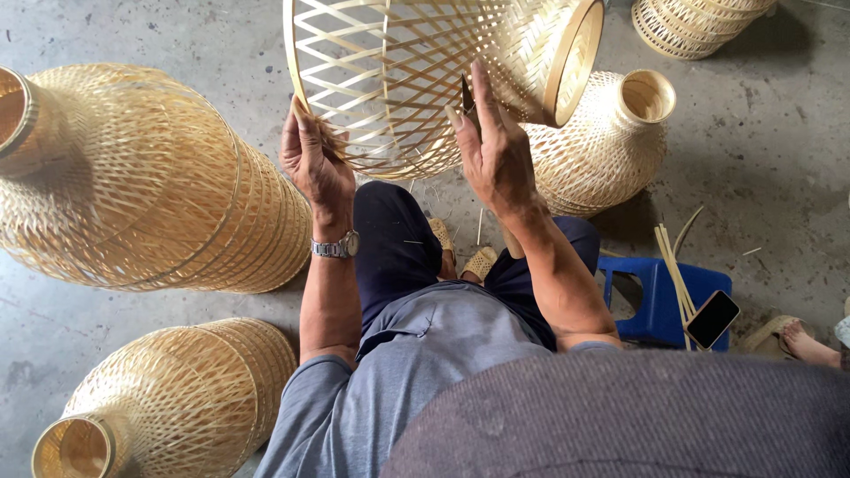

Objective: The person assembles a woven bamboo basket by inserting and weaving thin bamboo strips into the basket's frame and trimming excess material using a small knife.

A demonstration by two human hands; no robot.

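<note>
Both hands up on the woven bamboo basket, held above the knees.

Left hand pinches the open rim at seven o'clock; right hand lies spread against the weave at five, fingers flat. The basket's long axis runs toward two o'clock, narrow neck away. Finished baskets lie at nine.

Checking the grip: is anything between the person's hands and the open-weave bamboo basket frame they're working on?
Nothing visible. The left hand grips the pale open-weave bamboo basket frame at its rim, and the right hand rests directly against its lattice, seemingly with a small dark tool.
</note>
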